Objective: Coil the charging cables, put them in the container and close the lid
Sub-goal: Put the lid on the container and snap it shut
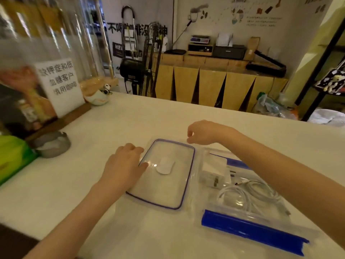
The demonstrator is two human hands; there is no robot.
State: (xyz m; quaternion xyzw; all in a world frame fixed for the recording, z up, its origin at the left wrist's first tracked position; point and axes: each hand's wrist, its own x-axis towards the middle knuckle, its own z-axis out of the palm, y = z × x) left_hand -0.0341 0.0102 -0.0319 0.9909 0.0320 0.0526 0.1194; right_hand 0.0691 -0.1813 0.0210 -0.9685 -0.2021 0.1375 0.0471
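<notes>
Left hand: the left hand (124, 165) lies palm down on the white counter (78, 180), its fingers (130, 148) close together and flat, gripping nothing; the thumb tip presses the near-left edge of the lid.
Right hand: the right hand (203, 132) hangs above the far right corner of the lid, its fingers (190, 134) curled loosely inward and pinched near the thumb; whether they hold anything, I cannot tell.
Lid: a clear rectangular plastic lid with a thin purple seal around its rim (164, 176) lies flat on the counter, between the two hands, with a white oval patch at its middle.
Container: a clear plastic container with blue clip bars along its sides (250, 228) sits just right of the lid, below the right forearm; it is open on top.
Cables: white charging cables in loose loops (248, 197) lie inside the container, well right of the left fingers.
Charger: a white plug-in charger block (211, 178) rests at the container's far-left end, just beside the lid's right edge.
Left side of counter: a grey ashtray-like dish (52, 144) and a green packet (13, 156) stand well left of the left fingers, with a white printed sign on a wooden base (59, 86) beyond them.
</notes>
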